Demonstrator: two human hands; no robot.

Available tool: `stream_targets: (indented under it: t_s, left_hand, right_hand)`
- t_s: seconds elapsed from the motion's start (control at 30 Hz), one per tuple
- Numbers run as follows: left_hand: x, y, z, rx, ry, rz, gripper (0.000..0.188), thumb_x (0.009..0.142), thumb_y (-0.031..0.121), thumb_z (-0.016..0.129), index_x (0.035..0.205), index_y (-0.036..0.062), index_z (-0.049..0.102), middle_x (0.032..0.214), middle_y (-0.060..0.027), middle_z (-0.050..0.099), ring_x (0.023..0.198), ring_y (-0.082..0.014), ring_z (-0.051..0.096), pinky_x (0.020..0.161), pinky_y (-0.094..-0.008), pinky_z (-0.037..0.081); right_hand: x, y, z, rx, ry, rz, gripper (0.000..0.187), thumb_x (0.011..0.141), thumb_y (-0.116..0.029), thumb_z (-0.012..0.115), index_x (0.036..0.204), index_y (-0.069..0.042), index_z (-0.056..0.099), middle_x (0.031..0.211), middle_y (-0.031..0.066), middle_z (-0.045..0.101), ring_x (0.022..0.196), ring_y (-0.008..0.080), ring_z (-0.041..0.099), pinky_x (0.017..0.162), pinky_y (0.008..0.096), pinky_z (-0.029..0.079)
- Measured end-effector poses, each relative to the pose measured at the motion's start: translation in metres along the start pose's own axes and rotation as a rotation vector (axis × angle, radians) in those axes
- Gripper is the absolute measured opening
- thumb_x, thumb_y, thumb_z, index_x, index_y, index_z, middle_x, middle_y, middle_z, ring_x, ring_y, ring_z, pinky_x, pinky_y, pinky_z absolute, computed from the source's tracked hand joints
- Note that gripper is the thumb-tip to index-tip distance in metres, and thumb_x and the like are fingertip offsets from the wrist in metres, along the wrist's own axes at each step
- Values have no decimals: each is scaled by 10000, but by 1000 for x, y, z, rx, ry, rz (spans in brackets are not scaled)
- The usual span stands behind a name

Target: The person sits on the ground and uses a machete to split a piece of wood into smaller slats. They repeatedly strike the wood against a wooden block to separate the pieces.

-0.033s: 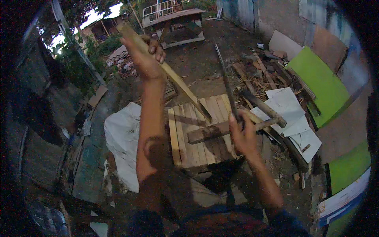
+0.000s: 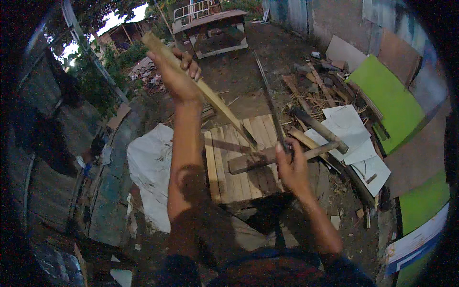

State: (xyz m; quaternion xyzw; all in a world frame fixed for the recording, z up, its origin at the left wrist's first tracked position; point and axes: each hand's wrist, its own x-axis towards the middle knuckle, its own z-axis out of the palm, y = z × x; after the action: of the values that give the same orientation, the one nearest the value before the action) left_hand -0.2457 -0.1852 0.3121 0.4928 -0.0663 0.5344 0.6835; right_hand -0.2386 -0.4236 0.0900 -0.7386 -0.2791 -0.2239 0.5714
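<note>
My left hand [image 2: 177, 76] is raised and wrapped round a pale, squared wooden stick [image 2: 220, 104]. The stick slants down to the right, its lower end at the top of a small slatted wooden stand [image 2: 241, 186]. My right hand [image 2: 292, 167] is closed on the lower part of a long, thin, dark blade-like tool [image 2: 268, 95], which points up and away; its grip is hidden by my fingers. Beside that hand, a dark wooden block [image 2: 248, 161] lies across the slats. Right of it, a lighter bar [image 2: 319, 150] meets a thick dark wooden piece [image 2: 319, 128].
A white sack [image 2: 150, 167] lies left of the stand. To the right are white sheets [image 2: 351, 131], scrap wood [image 2: 318, 88] and a green panel [image 2: 387, 103] leaning by the wall. A wooden table [image 2: 215, 24] stands farther back. Corrugated sheeting [image 2: 52, 186] lines the left.
The dark blade's far tip has shifted slightly left and down. My left hand and the stick sit very slightly lower and to the right. Both hands keep their hold.
</note>
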Motion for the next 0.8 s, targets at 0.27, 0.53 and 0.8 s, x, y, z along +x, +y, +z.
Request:
stream_targets:
  t_s: [0.27, 0.53, 0.8]
  left_hand:
    - [-18, -6, -18, 59, 53, 9, 616, 952, 746, 422, 939, 134, 486, 700, -14, 437, 545, -131, 405, 480, -285, 332]
    - [28, 21, -6, -40, 13, 45, 590, 979, 653, 483, 947, 69, 555, 717, -53, 499, 564, -172, 453, 529, -321, 386]
    - [19, 42, -3, 201, 92, 183, 266, 979, 292, 420, 819, 83, 459, 642, -51, 408, 487, -174, 387, 456, -331, 324]
  right_hand:
    - [-3, -46, 13, 224, -285, 205, 256, 1027, -164, 540, 1199, 22, 500, 787, 127, 676, 678, 204, 657, 619, 325, 497]
    - [2, -42, 17, 125, -242, 127, 257, 1027, -155, 512, 1210, 26, 518, 827, 195, 691, 750, 316, 705, 660, 395, 530]
    - [49, -137, 31, 137, -314, -64, 293, 977, -114, 524, 1238, 19, 527, 978, 287, 666, 904, 477, 658, 768, 533, 527]
